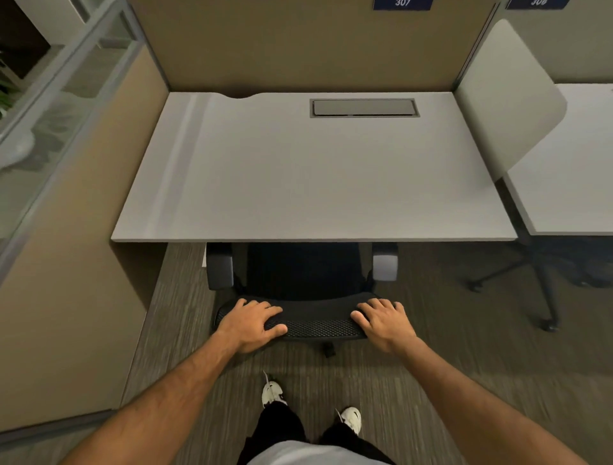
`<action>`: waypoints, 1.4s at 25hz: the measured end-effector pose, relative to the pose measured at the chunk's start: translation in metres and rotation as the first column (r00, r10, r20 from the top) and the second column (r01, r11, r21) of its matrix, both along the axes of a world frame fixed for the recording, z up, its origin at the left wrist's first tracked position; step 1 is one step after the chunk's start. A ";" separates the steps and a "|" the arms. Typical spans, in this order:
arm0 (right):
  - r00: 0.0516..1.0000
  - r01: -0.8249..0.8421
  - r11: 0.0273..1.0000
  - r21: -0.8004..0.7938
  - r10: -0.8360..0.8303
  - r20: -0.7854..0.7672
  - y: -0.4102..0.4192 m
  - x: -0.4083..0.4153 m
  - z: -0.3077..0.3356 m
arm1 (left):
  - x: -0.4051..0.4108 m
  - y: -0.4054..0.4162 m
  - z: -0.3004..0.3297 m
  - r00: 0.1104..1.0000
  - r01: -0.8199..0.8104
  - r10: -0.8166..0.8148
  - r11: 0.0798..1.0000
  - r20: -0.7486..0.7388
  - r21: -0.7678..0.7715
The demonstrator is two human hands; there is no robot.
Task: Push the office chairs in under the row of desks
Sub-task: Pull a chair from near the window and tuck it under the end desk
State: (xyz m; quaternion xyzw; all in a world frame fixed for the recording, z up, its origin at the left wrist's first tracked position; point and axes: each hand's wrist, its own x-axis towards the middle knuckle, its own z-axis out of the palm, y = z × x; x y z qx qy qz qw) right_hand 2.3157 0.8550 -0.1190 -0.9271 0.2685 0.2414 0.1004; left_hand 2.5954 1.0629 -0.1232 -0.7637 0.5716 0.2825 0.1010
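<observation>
The top edge of the black mesh chair (303, 298) backrest was gripped by the left hand (252, 322) and the right hand (384, 320), fingers curled over it. The seat and armrests were partly tucked beneath the grey desk (298, 172).

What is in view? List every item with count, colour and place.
desk: one, light grey, centre
cable hatch: one, grey, desk's far edge
office chair: one, black, partly under desk
neighbouring desk: one, grey, right
chair base: one, dark, under neighbouring desk
number plates: two, blue, on tan partitions
shoes: two, white, on carpet
left hand: on chair back's left end
right hand: on its right end
</observation>
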 end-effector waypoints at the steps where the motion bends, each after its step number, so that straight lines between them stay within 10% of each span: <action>1: 0.999 0.043 0.999 0.003 -0.043 0.021 -0.002 0.002 0.000 | 0.002 -0.001 0.001 1.000 0.004 -0.004 1.000 0.005 -0.019; 35: 0.956 0.280 0.960 0.015 -0.280 0.086 -0.156 0.122 -0.011 | 0.115 -0.145 -0.019 0.992 -0.059 0.040 0.985 -0.115 -0.162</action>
